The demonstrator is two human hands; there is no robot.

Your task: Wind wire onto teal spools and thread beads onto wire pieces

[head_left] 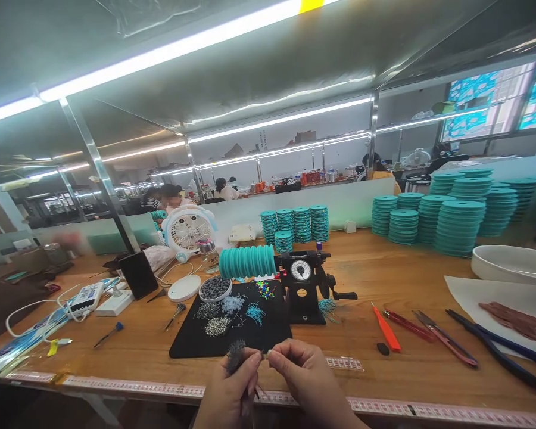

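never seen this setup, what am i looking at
This is one picture, from a camera worn on the person's head, looking forward and down. No robot here, just two bare hands. The left hand holds a dark bristly bundle; the right hand pinches a tiny piece, too small to identify. On the wooden table beyond lies a black mat with piles of small parts, and next to it stands a black machine with a dial, a crank and a row of teal spools. Pliers and an orange tool lie to the right.

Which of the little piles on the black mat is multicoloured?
The pile beside the black machine, at the mat's far right corner: it mixes blue, yellow and green, while every other pile looks roughly one colour.
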